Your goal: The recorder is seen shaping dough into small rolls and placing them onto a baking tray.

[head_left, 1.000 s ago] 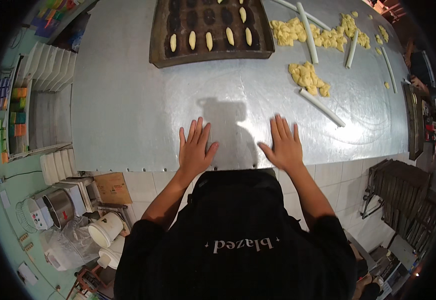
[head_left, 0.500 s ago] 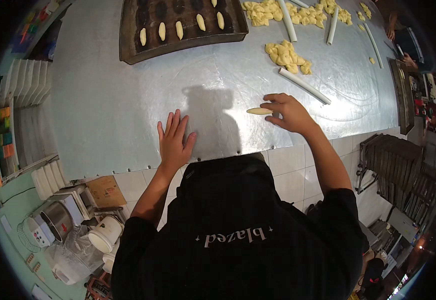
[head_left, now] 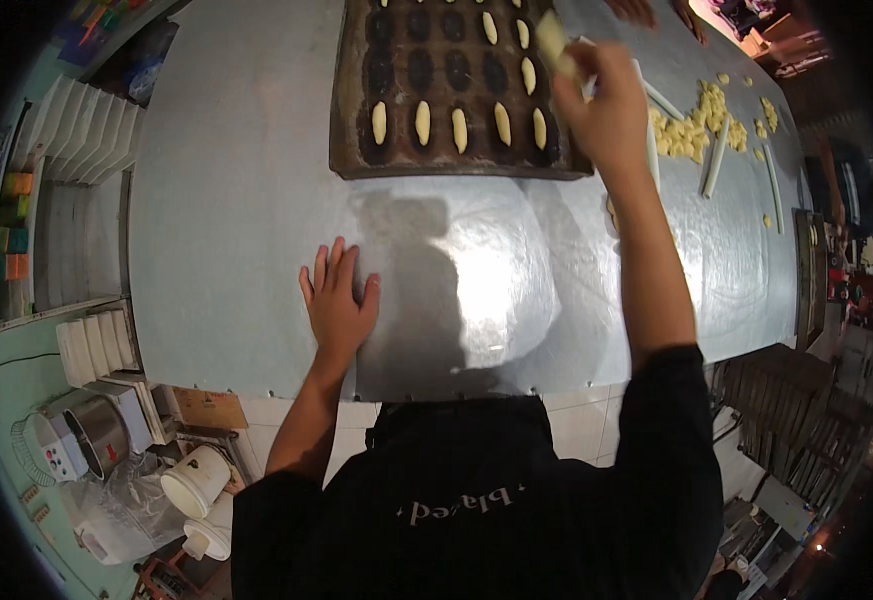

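Observation:
My left hand [head_left: 339,305] lies on the metal table [head_left: 216,250] with its fingers apart and nothing in it. My right hand [head_left: 606,115] is raised at the right edge of a dark indented metal tray [head_left: 456,162], its fingers closed on a pale, oblong piece of dough [head_left: 553,38], blurred by motion. Several slim dough pieces [head_left: 422,124] lie in the tray's hollows, while other hollows hold none. To the right lie clusters of yellow dough pieces [head_left: 683,135] and pale tubes [head_left: 716,157], partly hidden behind my right arm.
Another person's hands [head_left: 632,12] reach in at the table's far right edge. Stacked white trays [head_left: 86,128] and a shelf stand at the left, with buckets [head_left: 194,482] and a steel bowl [head_left: 94,435] below. A rack of dark trays [head_left: 776,410] stands at the lower right.
My right hand has left the table's front and moved forward to the tray with a dough piece, which was absent a second ago. My left hand stays on the table. The view has shifted.

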A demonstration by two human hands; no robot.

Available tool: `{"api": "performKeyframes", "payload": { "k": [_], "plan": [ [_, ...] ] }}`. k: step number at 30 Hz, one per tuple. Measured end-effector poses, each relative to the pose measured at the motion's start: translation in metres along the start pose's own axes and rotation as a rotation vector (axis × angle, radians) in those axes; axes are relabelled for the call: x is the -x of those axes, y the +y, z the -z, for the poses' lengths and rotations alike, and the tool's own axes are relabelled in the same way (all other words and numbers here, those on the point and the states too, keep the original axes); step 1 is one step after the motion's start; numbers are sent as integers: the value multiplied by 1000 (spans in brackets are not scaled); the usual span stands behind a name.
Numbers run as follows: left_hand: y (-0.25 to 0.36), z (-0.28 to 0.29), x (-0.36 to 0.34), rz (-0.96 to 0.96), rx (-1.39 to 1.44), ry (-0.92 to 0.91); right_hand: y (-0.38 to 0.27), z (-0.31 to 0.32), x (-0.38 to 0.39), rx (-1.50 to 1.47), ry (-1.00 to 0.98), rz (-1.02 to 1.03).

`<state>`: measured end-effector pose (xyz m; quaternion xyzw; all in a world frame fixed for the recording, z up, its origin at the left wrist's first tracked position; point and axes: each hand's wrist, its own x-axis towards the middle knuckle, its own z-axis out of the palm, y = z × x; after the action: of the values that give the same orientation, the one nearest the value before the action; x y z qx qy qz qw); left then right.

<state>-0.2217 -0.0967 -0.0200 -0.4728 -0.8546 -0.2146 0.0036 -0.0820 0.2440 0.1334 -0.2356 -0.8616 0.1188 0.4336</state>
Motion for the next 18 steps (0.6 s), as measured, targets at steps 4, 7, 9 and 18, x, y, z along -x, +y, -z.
{"api": "performKeyframes", "payload": {
  "k": [4, 7, 9, 18],
  "plan": [
    [11, -7, -7, -9, 40, -14, 95, -95, 0, 343, -15, -51],
    [5, 1, 2, 15, 10, -11, 96, -124, 20, 200, -732, -329],
    [5, 1, -5, 38, 14, -25, 106, -131, 16, 175, -168, -398],
    [7, 6, -9, 72, 14, -94, 129, -162, -24, 377, -481, -603]
  ]
}}
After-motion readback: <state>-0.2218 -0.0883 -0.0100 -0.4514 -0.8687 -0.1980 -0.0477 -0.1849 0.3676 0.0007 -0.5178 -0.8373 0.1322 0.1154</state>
